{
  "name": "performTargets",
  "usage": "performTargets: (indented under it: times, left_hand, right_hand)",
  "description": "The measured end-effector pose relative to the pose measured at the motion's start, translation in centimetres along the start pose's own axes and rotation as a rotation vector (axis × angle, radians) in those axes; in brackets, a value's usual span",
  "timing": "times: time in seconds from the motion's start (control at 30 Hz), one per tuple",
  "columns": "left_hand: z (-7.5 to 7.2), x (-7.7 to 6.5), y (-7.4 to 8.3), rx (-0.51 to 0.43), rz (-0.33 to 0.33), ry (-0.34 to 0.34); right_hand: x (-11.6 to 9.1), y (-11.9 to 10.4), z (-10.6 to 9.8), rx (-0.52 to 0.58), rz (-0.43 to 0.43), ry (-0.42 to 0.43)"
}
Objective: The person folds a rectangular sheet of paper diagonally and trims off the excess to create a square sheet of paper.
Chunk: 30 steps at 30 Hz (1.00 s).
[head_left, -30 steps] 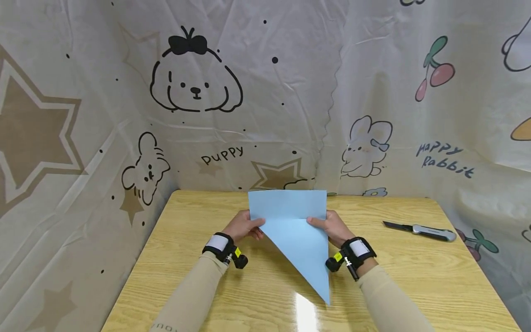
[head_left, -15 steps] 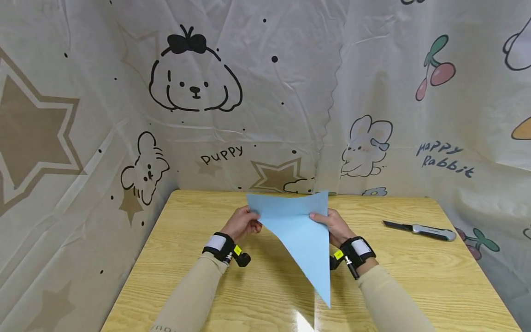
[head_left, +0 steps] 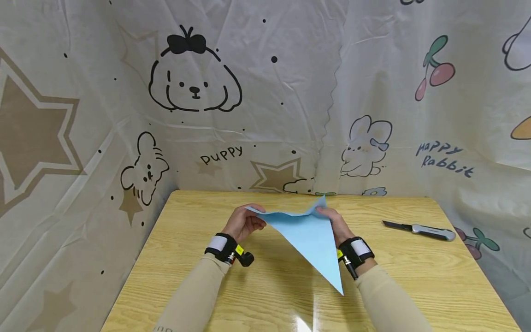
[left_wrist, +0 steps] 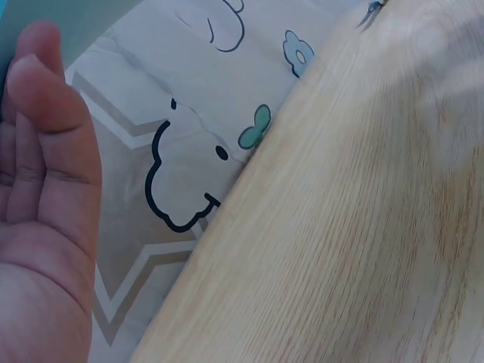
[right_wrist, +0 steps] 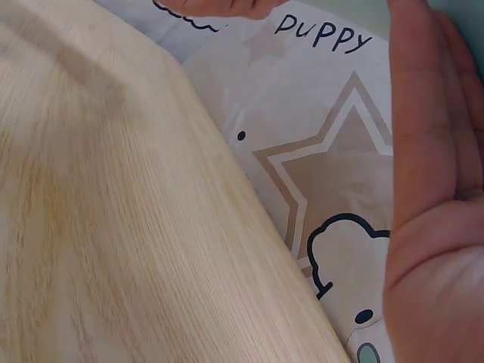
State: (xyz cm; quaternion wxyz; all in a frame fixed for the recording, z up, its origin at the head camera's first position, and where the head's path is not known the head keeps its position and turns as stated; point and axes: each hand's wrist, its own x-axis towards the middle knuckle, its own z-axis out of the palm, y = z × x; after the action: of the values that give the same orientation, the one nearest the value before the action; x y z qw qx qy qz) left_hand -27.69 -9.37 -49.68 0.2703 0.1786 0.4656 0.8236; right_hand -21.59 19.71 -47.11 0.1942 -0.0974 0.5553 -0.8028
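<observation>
A light blue sheet of paper [head_left: 309, 240] is held up over the table, its long slanted edge running down to a point at the lower right. My left hand [head_left: 244, 223] pinches its upper left corner between thumb and fingers. On the right side, my right hand [head_left: 335, 223] grips the edge, thumb on the near face and fingers hidden behind. The top strip bends away, with one corner sticking up by the right thumb. In the left wrist view the left hand [left_wrist: 49, 189] shows its curled fingers; the right wrist view shows the right palm [right_wrist: 439, 249] with fingers extended along the sheet.
A utility knife [head_left: 419, 230] with its dark blade out lies on the right of the wooden table [head_left: 186, 286]. A printed cloth [head_left: 265, 92] hangs behind the table and along its sides. Each wrist wears a strapped camera.
The paper's top strip has tipped back and down from flat to bent. Its lower point has swung right. The left hand has turned slightly; both hands keep hold. The knife has not moved.
</observation>
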Motion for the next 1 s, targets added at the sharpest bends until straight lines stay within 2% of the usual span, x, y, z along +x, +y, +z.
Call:
performTargets:
  times: [0.13,0.2,0.23,0.3,0.43,0.53,0.63,0.8,0.9,1.0]
  left_hand:
    - [-0.1,-0.1,0.1,-0.032,-0.021,-0.029]
    - [-0.1,-0.3,0.4,-0.031,-0.061,-0.034]
    - [-0.1,-0.2,0.5,-0.012,-0.081,-0.005]
    - [0.0,-0.2,0.5,0.098,-0.113,0.057]
    - [-0.2,-0.1,-0.2,0.439,-0.154,0.177]
    - [-0.4,-0.1,-0.4,0.616,-0.172,0.174]
    - [-0.2,-0.1,-0.2,0.722,-0.186,0.175]
    - [0.5,0.0,0.3,0.887,-0.174,0.249]
    - [1.1,0.1,0.5,0.938,-0.141,0.281]
    - [1.7,0.3,0.8,0.999,-0.084,0.301]
  right_hand:
    - [0.0,-0.4,-0.4,0.144,0.005,-0.130]
    - [0.0,-0.4,-0.5,0.113,0.027,-0.128]
    - [0.0,-0.3,-0.5,0.083,0.039,-0.113]
    - [0.0,-0.1,-0.5,-0.013,0.045,-0.075]
    - [0.1,0.5,-1.2,-0.189,0.028,-0.036]
    - [0.4,0.7,-2.1,-0.282,0.008,-0.036]
    - [0.5,1.0,-2.4,-0.380,0.013,-0.018]
    - [0.7,1.2,-1.9,-0.597,0.041,0.088]
    - [0.9,1.0,-1.3,-0.742,0.024,0.168]
    - [1.1,0.4,-0.8,-0.830,0.003,0.212]
